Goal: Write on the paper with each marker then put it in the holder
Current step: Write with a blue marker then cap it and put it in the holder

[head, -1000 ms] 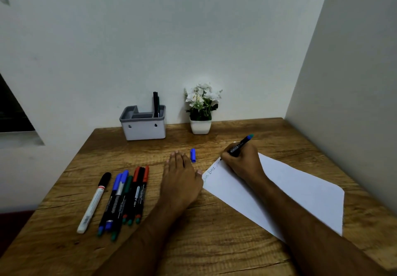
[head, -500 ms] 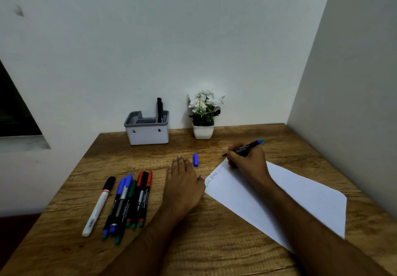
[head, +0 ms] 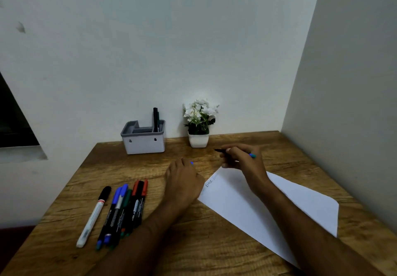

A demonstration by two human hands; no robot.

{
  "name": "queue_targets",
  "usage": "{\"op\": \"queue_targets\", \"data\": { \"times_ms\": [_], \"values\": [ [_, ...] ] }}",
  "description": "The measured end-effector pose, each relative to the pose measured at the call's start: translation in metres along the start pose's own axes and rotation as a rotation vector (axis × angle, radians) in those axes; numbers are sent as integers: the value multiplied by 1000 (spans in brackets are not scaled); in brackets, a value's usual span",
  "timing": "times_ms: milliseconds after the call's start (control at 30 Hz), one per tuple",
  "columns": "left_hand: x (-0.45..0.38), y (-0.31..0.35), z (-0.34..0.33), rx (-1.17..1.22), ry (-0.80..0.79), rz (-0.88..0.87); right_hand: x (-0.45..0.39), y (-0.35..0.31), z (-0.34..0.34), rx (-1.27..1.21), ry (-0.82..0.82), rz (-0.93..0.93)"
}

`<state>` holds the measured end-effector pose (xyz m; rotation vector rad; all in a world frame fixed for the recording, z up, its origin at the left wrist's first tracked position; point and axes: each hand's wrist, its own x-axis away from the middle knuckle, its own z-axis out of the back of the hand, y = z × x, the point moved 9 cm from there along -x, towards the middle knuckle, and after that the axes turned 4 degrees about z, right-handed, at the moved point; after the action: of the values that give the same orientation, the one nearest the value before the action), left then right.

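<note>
My right hand (head: 240,159) grips an uncapped blue marker (head: 221,150), lifted off the white paper (head: 268,202), tip pointing left. The paper lies at the right of the wooden table and bears blue writing near its top-left corner. My left hand (head: 182,179) lies on the table with its fingertips over the blue cap (head: 191,163); whether it holds the cap I cannot tell. Several capped markers (head: 124,209) lie in a row at the left, beside a white one (head: 94,213). The grey-and-white holder (head: 144,144) stands at the back with a dark marker (head: 155,119) in it.
A small white pot of white flowers (head: 198,123) stands by the back wall, right of the holder. Walls close the table at the back and right. The table's left edge drops off near the markers.
My right hand lifted the marker off the paper and swung it level, tip pointing left. My left hand slid forward until its fingertips cover the blue cap. The camera tilted up.
</note>
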<state>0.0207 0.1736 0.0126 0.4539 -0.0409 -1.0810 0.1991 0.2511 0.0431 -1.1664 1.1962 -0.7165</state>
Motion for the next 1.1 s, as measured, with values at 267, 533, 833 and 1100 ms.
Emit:
{"op": "queue_targets", "data": {
  "times_ms": [267, 533, 833, 1100],
  "values": [
    [-17, 18, 9, -144, 39, -38, 0, -3, 8, 5, 41, 20],
    [-24, 21, 16, -75, 14, -36, -4, -3, 6, -19, 0, 88],
    [-56, -16, 31, 625, 5, 345, -3, -3, 0, -122, -14, 50],
    [-39, -17, 16, 1524, -172, 660, 5, -13, -10, -82, -54, 128]
  ]
}}
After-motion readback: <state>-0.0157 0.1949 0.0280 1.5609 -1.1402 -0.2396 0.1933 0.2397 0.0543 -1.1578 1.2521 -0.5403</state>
